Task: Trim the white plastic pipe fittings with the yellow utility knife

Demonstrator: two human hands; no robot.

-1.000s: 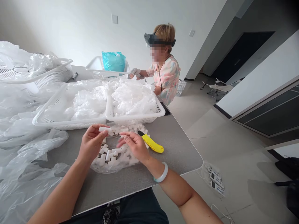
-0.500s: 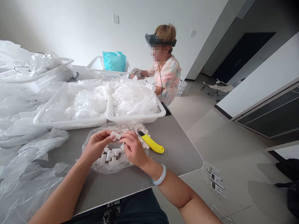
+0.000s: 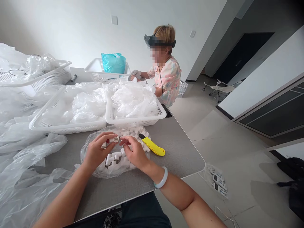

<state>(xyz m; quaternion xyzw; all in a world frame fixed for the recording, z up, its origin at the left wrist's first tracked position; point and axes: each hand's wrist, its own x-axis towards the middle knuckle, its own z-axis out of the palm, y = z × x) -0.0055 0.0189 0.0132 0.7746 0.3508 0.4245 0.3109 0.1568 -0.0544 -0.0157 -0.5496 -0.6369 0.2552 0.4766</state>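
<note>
My left hand [image 3: 98, 151] pinches a white plastic pipe fitting [image 3: 116, 139] between thumb and fingers, its round open end towards me. Close to the fitting's right side is my right hand [image 3: 134, 150], fingers bent and apart, with nothing visible in them. Whether its fingertips touch the fitting I cannot tell. Beneath both hands lies a clear plastic bag [image 3: 99, 172], spread on the grey table [image 3: 177, 148]. Several more white pipe fittings [image 3: 111, 159] lie on it, partly hidden by the hands. A yellow utility knife [image 3: 154, 146] rests at the bag's right edge.
Two white baskets [image 3: 68, 129] [image 3: 135, 121] full of clear bags stand behind my hands. Loose plastic bags [image 3: 26, 177] cover the table's left side. At the far side sits another person [image 3: 167, 76], near a basket with a blue bag [image 3: 113, 63]. A dark phone [image 3: 167, 111] lies by the right basket.
The fitting in my left hand has turned, so its round opening now faces me. My right fingers have loosened and moved slightly away from it. The view has shifted a little.
</note>
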